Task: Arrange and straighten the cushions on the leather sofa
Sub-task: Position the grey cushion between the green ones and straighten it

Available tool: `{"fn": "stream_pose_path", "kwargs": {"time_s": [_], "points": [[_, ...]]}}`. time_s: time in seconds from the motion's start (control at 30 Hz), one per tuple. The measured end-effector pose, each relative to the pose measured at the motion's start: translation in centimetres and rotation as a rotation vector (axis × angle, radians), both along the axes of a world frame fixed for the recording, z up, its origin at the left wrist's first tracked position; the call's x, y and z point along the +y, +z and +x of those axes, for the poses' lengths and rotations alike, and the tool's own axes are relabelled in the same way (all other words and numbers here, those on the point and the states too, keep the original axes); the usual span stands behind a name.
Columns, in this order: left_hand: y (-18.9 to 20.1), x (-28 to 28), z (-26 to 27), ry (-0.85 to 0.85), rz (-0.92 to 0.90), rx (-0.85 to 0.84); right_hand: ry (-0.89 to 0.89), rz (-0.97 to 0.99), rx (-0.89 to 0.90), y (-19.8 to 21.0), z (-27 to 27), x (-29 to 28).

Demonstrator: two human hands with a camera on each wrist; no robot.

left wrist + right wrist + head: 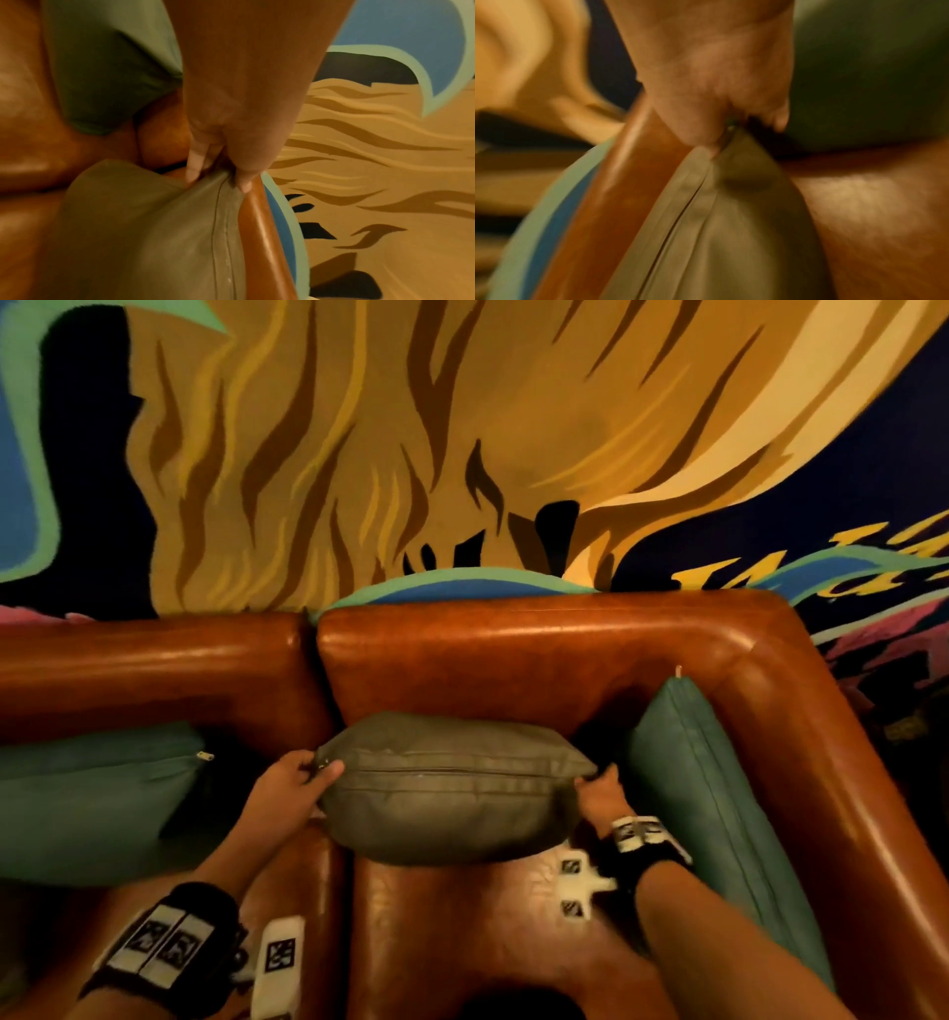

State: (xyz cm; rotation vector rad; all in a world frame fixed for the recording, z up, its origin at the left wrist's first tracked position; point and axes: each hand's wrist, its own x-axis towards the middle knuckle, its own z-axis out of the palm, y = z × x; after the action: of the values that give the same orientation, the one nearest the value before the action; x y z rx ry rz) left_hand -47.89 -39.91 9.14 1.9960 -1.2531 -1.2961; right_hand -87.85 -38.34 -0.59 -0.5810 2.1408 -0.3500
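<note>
An olive-grey cushion (452,788) stands on the seat of the brown leather sofa (513,660), its zipped edge up, close to the backrest. My left hand (303,780) pinches its left top corner, thumb on the front. My right hand (598,785) grips its right top corner. In the left wrist view my left hand (218,178) holds the olive-grey cushion (154,233) by a bunched corner. In the right wrist view my right hand (721,130) pinches the corner of the olive-grey cushion (718,233) beside the zip pull.
A teal cushion (92,793) lies at the left on the neighbouring seat. Another teal cushion (703,788) leans upright against the right armrest (832,762). A painted mural wall (462,454) rises right behind the backrest. Bare seat leather (462,927) shows in front.
</note>
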Motion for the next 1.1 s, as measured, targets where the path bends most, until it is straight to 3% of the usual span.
{"fn": "stream_pose_path", "kwargs": {"time_s": [0.07,0.17,0.27,0.47,0.6,0.7,0.77,0.8,0.83,0.87,0.93,1.0,1.07,1.1], "points": [[0.5,0.1,0.5,0.069,-0.013,0.028,-0.090,-0.087,-0.297,-1.0,-1.2,-0.1],[0.1,0.0,2.2,0.196,-0.026,0.086,-0.166,-0.315,-0.309,0.8,-1.2,-0.4],[-0.8,-0.8,3.9,0.353,0.032,0.283,-0.211,-0.386,-0.373,3.8,-2.7,-1.4],[-2.9,-3.5,1.1,0.245,0.114,0.334,-0.090,-0.278,-0.425,5.7,-7.9,-1.5],[-5.9,-3.9,-1.1,0.188,0.136,0.155,0.000,-0.050,-0.208,4.3,-8.8,-1.1],[-7.2,-3.6,-2.3,0.223,0.085,-0.135,0.260,0.114,-0.111,5.0,-8.0,-2.9],[-5.6,-2.9,-3.6,0.166,-0.115,-0.378,0.550,0.277,0.090,5.7,-7.0,-4.6],[-4.4,-2.4,-4.6,0.108,-0.262,-0.362,0.733,0.361,0.245,6.2,-5.9,-5.5],[-3.0,-1.9,-5.9,-0.012,-0.303,-0.209,0.909,0.386,0.386,7.1,-4.3,-6.2],[-2.2,-1.3,-7.4,-0.224,-0.235,-0.057,1.076,0.360,0.451,7.7,-2.6,-7.2],[-1.9,0.3,-10.9,-0.740,0.200,0.196,1.345,0.267,0.294,7.7,0.9,-9.9],[-4.3,2.1,-13.9,-1.177,0.440,0.149,1.355,0.219,-0.007,6.6,4.5,-11.9],[-7.3,3.6,-15.7,-1.249,0.513,-0.010,1.163,0.175,-0.084,5.1,7.3,-12.8],[-7.9,3.9,-16.1,-1.176,0.548,-0.067,1.110,0.177,-0.052,4.6,8.2,-12.9]]}}
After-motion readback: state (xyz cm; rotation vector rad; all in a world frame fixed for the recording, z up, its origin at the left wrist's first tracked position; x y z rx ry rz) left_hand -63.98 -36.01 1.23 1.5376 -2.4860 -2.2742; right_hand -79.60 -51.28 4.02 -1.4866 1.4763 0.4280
